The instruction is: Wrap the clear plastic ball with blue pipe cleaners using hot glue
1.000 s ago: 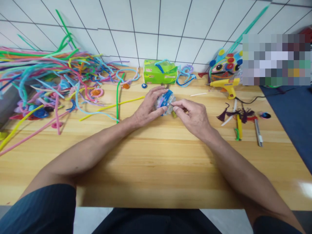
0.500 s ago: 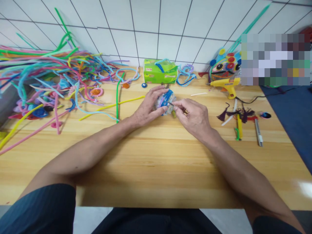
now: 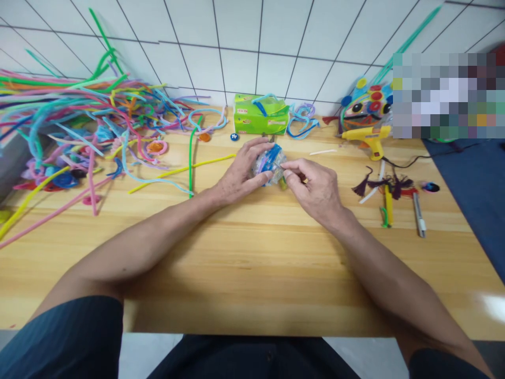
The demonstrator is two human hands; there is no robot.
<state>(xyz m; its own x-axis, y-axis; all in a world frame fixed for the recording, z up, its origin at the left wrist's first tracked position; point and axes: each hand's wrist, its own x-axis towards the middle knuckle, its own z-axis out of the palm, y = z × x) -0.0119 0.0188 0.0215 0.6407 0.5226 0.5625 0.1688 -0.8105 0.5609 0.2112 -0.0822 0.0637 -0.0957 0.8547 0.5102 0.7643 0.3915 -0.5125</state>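
A clear crinkled object with blue and purple strands rests near the middle of the wooden table. My left hand is wrapped round its left side, thumb in front and fingers behind. At its right edge, my right hand has thumb and index finger pinched together. Whatever lies between those fingertips is too small to make out. Something yellow-green shows just below the clear object, partly hidden.
Many pipe cleaners heap at the left. Behind my hands stands a green pack. To the right lie a yellow glue gun with its cord, dark tassels and a cutter knife. A decorated face stands behind.
My right fingertips have shifted slightly right, and the dark thin tip seen between them earlier no longer shows clearly. My left hand keeps its hold.
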